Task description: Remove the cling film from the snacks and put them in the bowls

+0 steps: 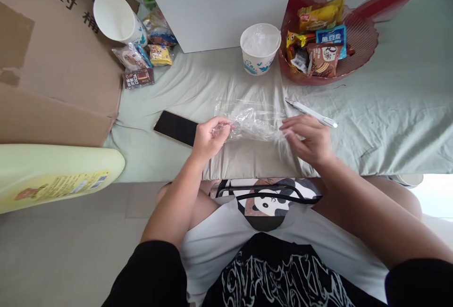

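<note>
The clear plastic (253,125) lies crumpled near the middle of the front edge of the table (399,142), stretched out between two hands. The left hand (209,139) has its thumb and first finger pressed together, and they pinch the left end of the plastic. The right hand (311,142) is at the other end, with its fingers bent and a bit spread and their tips at the plastic; they are blurry, so I cannot tell if they grip it. A black phone (177,127) lies just beside the left hand. A white cutter (311,112) lies just behind the right hand. Toward the back edge stand a paper cup (260,64) and a red bowl (364,54) with snacks (323,57).
</note>
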`<state>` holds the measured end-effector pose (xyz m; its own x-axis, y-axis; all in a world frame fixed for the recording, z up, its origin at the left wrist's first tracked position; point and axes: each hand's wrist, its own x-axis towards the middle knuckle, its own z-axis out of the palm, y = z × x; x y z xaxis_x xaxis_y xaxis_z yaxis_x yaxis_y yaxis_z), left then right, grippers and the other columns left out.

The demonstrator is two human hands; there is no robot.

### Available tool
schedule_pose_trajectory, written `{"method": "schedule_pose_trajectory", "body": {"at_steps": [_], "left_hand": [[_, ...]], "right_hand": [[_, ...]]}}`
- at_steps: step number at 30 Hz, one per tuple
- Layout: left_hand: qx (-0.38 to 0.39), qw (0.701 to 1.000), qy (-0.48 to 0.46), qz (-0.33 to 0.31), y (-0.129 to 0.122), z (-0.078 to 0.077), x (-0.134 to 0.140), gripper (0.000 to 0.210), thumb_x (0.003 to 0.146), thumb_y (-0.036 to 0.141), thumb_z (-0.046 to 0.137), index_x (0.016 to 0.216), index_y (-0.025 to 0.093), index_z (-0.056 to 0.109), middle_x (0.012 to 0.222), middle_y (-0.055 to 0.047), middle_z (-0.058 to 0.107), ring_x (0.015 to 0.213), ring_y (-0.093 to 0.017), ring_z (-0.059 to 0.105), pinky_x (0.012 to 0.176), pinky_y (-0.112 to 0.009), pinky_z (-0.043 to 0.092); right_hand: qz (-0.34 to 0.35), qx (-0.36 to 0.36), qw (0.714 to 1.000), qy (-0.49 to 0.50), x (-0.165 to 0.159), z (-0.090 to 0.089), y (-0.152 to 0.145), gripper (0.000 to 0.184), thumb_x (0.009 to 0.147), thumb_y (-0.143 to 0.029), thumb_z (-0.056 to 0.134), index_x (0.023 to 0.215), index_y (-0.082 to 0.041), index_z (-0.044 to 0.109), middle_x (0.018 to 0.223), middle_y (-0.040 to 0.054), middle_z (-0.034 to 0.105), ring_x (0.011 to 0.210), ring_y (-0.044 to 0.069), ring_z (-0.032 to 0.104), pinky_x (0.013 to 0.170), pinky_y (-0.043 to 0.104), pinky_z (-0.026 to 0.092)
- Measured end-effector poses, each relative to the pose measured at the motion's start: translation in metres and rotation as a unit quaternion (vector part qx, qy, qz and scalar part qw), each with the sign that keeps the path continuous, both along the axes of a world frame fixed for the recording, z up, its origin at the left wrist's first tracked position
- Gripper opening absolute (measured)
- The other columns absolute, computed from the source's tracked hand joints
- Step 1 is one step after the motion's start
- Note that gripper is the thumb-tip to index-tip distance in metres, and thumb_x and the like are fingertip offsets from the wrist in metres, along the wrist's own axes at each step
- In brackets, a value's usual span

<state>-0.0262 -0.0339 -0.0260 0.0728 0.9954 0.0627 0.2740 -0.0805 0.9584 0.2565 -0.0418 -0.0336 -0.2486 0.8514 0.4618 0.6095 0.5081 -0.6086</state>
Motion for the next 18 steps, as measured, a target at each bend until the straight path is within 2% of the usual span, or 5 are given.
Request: {"method": "schedule_pose_trajectory", "body": {"at_steps": [3,5,8,11,18], "left_hand": [[-0.032,0.996,0.017,-0.084,-0.004,0.005,-0.008,0.042,0.066,0.030,0.083,0.107,0.021,0.074,0.100,-0.007,0.083,0.099,-0.025,0.077,0.083,-0.032,0.059],[-0.043,0.993,0.036,-0.100,-0.005,0.006,-0.009,0.042,0.064,0.027,0.083,0.105,0.022,0.075,0.097,-0.005,0.083,0.097,-0.024,0.077,0.090,-0.035,0.059],[-0.048,0.998,-0.006,-0.031,-0.002,0.002,-0.007,0.018,0.075,0.032,0.076,0.088,0.020,0.074,0.078,-0.004,0.080,0.077,-0.020,0.077,0.077,-0.031,0.060],[-0.035,0.994,-0.087,0.051,0.006,-0.002,-0.005,0.020,0.076,0.035,0.076,0.086,0.019,0.070,0.067,-0.002,0.074,0.064,-0.017,0.073,0.058,-0.025,0.055],[-0.058,0.975,-0.173,0.125,0.022,0.001,-0.002,0.036,0.072,0.038,0.084,0.094,0.023,0.059,0.068,0.004,0.069,0.054,-0.011,0.066,0.049,-0.019,0.048]], "right_hand": [[-0.123,-0.108,0.982,0.099,0.007,0.003,-0.001,0.045,0.102,-0.052,0.048,0.073,-0.024,0.068,0.072,0.0043,0.073,0.070,0.021,0.073,0.071,0.038,0.060],[-0.175,-0.158,0.960,0.151,0.011,0.003,0.001,0.050,0.101,-0.059,0.046,0.071,-0.023,0.064,0.068,0.0044,0.071,0.063,0.018,0.070,0.064,0.035,0.059],[-0.214,-0.202,0.939,0.177,0.013,0.005,0.006,0.040,0.097,-0.056,0.053,0.076,-0.023,0.060,0.060,0.0016,0.067,0.053,0.016,0.065,0.053,0.030,0.054],[-0.242,-0.226,0.934,0.133,0.018,0.008,0.009,0.017,0.089,-0.039,0.061,0.098,-0.024,0.062,0.055,-0.0031,0.064,0.049,0.017,0.063,0.052,0.030,0.050],[-0.211,-0.219,0.953,0.010,0.040,0.010,0.004,0.038,0.080,-0.028,0.062,0.118,-0.024,0.058,0.065,-0.0011,0.070,0.053,0.021,0.063,0.055,0.036,0.048]]}}
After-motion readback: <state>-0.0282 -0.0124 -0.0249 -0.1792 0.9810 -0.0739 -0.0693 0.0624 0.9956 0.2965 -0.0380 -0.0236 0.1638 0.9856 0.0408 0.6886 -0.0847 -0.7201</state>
